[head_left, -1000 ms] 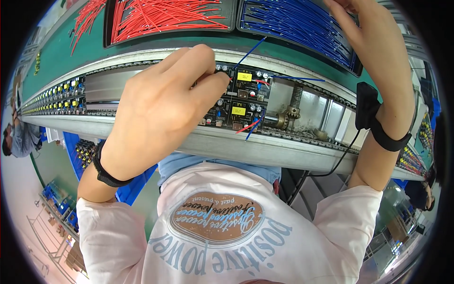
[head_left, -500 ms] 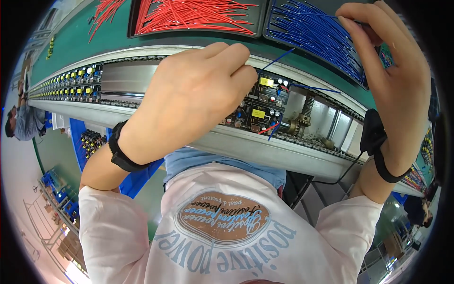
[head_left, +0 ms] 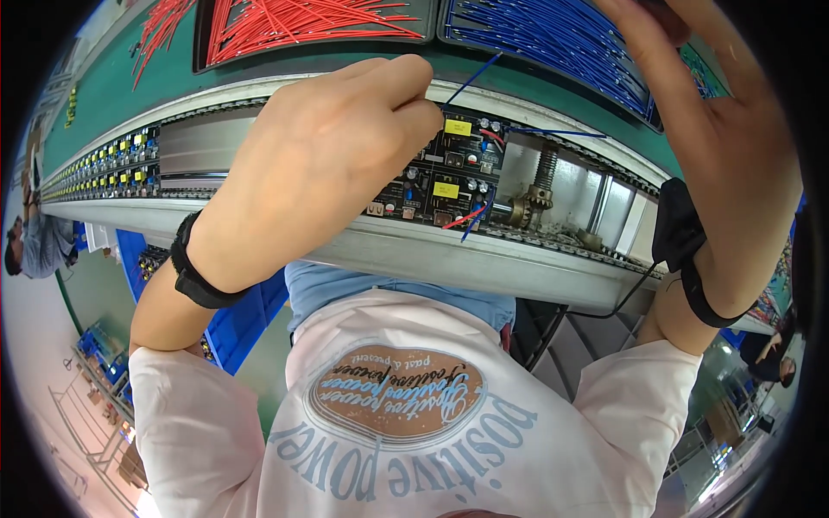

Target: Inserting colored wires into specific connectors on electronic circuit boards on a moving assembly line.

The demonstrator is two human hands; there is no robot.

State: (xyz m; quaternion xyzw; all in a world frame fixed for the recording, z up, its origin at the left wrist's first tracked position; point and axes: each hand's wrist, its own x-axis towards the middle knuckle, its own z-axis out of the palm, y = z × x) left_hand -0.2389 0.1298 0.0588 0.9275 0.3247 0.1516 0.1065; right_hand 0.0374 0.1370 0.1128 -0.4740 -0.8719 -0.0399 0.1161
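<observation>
My left hand (head_left: 324, 151) is over the circuit boards, fingers curled. A blue wire (head_left: 472, 78) slants up from its fingertips, which are partly hidden. Beside it sits a black circuit board (head_left: 473, 155) with a yellow component; another blue wire (head_left: 561, 133) sticks out from it to the right. The nearer circuit board (head_left: 446, 205) has a short red wire (head_left: 466, 217) and a blue wire at its right edge. At upper right, my right hand (head_left: 712, 95) reaches over the loose blue wires (head_left: 544, 52), thumb and finger together; the upper edge cuts off the tips.
Red wires (head_left: 311, 22) fill a dark tray beyond the conveyor rail (head_left: 389, 255). More boards (head_left: 104, 168) line the conveyor at left. A metal shaft with a gear (head_left: 535, 198) shows right of the boards. Blue bins (head_left: 246, 319) stand below; other people are at both sides.
The view has shifted, so the boards and trays appear further left and higher. My right hand has moved up and its fingertips have left the picture. My left hand stays at the same board.
</observation>
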